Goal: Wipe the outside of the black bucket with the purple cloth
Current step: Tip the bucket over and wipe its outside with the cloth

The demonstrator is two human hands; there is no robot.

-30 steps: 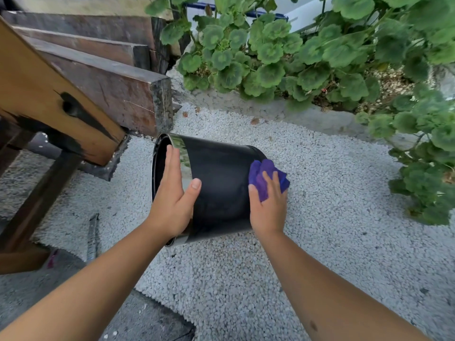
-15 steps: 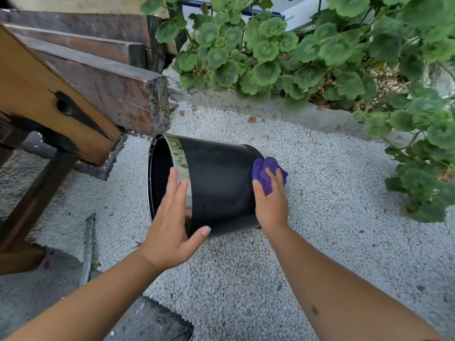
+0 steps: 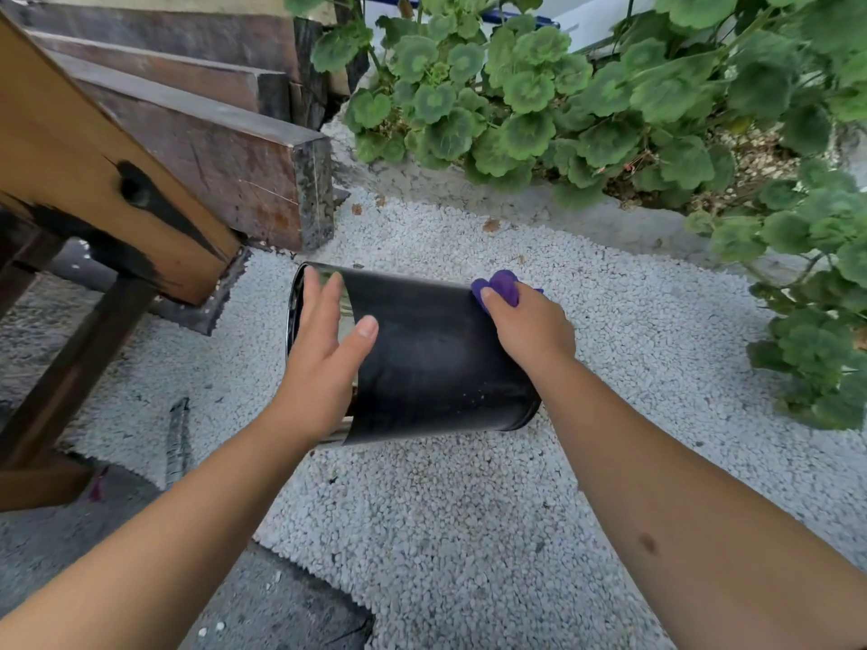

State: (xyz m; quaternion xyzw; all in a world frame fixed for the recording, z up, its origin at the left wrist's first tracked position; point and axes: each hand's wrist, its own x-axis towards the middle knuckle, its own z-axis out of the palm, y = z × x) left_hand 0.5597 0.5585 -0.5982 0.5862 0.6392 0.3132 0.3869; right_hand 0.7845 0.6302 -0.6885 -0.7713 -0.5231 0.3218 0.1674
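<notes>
The black bucket [image 3: 431, 363] lies on its side on white gravel, with its open mouth and shiny metal rim facing left. My left hand [image 3: 323, 358] rests flat on the bucket's wall near the rim, fingers apart and thumb out. My right hand [image 3: 528, 328] presses the crumpled purple cloth [image 3: 502, 284] against the top of the bucket near its base end. Most of the cloth is hidden under my fingers.
Wooden beams [image 3: 117, 180] and dark timber planks [image 3: 225, 147] stand close on the left. Geranium plants [image 3: 586, 100] line a concrete kerb behind and to the right. A grey metal bar [image 3: 178, 438] lies on the ground at the lower left, beside a dark slab [image 3: 262, 602].
My right hand has carried the cloth up the bucket's side to its top edge. My left hand has shifted up along the rim, and the bucket has rolled slightly.
</notes>
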